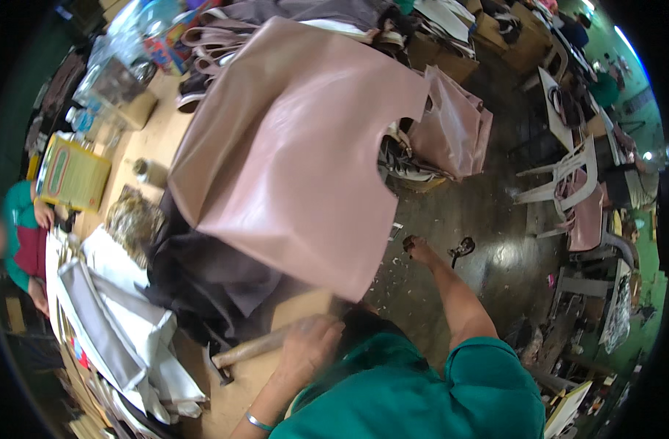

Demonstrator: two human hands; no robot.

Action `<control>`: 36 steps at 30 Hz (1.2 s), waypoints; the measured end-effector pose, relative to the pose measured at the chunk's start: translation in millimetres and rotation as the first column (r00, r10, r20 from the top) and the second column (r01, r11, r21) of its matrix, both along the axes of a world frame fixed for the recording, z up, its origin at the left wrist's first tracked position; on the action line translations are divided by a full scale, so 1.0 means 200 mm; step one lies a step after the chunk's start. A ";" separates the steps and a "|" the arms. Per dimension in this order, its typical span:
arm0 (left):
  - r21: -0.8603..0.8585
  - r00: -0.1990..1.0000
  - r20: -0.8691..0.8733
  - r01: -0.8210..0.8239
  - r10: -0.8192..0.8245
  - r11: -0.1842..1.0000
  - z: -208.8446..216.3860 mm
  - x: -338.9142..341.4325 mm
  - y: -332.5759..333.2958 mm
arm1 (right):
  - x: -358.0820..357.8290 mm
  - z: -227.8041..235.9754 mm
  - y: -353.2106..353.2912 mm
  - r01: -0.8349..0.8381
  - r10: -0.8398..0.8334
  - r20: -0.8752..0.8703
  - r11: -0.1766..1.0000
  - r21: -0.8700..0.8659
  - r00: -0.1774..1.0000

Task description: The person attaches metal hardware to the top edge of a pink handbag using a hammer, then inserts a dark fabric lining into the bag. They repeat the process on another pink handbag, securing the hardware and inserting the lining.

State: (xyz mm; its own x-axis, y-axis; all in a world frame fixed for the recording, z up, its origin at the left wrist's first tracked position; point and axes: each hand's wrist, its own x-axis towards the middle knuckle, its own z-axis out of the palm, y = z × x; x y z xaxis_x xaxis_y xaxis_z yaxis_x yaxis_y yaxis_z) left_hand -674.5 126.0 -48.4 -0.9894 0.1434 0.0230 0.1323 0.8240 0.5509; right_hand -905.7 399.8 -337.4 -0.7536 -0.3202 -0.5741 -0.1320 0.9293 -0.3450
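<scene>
My left hand is closed at the near edge of the table, around the end of a wooden-handled hammer. The hammer's dark metal head points left over the tabletop. A large glossy pink sheet of leather-like material, with a curved cutout on its right side, spreads over the table beyond this hand. My right hand is stretched out to the right above the floor. Its fingers are curled around something small and dark that I cannot make out.
Dark fabric and white-grey pieces lie at the left. A spool, a yellow box and plastic bottles stand farther back. Pink pieces hang at the right; a white chair stands beyond. A person is at the far left.
</scene>
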 end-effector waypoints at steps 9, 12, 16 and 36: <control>-0.071 0.998 -0.059 -0.019 0.015 0.997 -0.31 -0.29 0.03 | -0.50 0.25 -0.12 0.396 -0.440 -0.230 0.893 -0.214 0.868; -0.132 0.998 0.035 -0.041 0.046 0.990 -0.38 -0.35 0.01 | -0.78 0.11 -0.13 0.567 -0.687 -0.178 0.695 -0.442 0.704; -0.183 0.992 0.095 -0.063 0.081 0.981 -0.47 -0.40 0.00 | -1.04 -0.01 -0.13 0.873 -0.780 0.605 -0.175 -0.455 0.159; -0.253 0.975 0.190 -0.064 0.115 0.965 -0.62 -0.45 -0.04 | -1.31 -0.17 -0.10 0.389 -0.384 0.923 -0.853 -0.349 -0.015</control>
